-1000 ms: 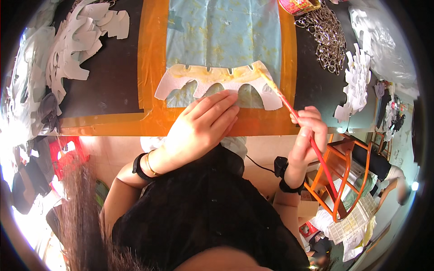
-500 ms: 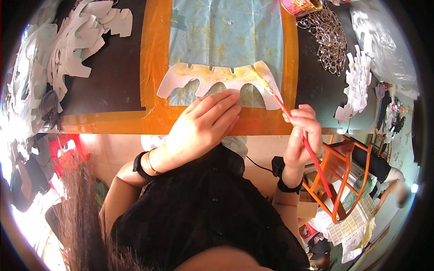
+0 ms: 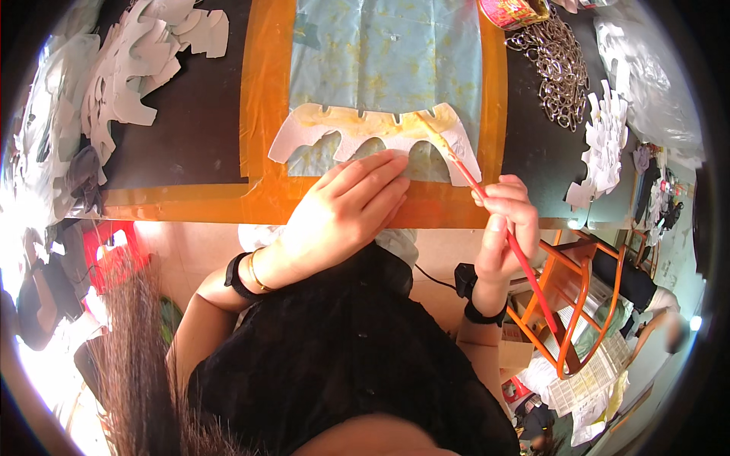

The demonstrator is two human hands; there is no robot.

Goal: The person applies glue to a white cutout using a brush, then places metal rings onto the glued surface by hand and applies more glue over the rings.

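A white cut-out piece (image 3: 304,137) with scalloped edges and small slits lies near the table's front edge. Yellowish paste coats its upper band. My left hand (image 3: 346,201) rests flat with its fingertips at the piece's lower middle edge, fingers stretched out and close together. Pinched in my right hand (image 3: 506,224) is a slim red-handled brush (image 3: 528,270), slanting up to the left. Its paste-covered tip touches the right part of the coated band. The left fingers hide a bit of the piece's lower edge.
Under the piece is a paste-spotted blue sheet (image 3: 388,57), bordered by orange tape (image 3: 262,99). White cut-outs (image 3: 125,83) are piled at left; more white pieces (image 3: 604,148) lie at right, beside metal rings (image 3: 559,72) and a red tin (image 3: 513,11). An orange-framed stool (image 3: 585,262) stands below right.
The brush tip has shifted slightly left along the coated band. My left hand stays at the piece's lower edge, and the whole view has drifted a little.
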